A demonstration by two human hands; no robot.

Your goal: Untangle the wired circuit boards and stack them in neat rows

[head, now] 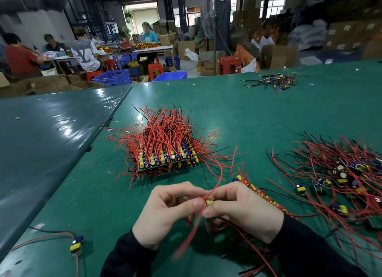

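Low in the middle of the view, my left hand and my right hand meet and both pinch one small circuit board with a yellow part. Its red wires arc up and hang down between my hands. Behind my right hand runs a short row of boards on the green table. Farther back stands a stacked block of boards in rows, red and black wires fanning out of it. At the right lies a tangled heap of wired boards.
A single wired board lies at the near left. A small pile of wires and parts sits at the far right of the table. A darker glossy table adjoins on the left. Several people work at tables in the background among blue crates and cardboard boxes.
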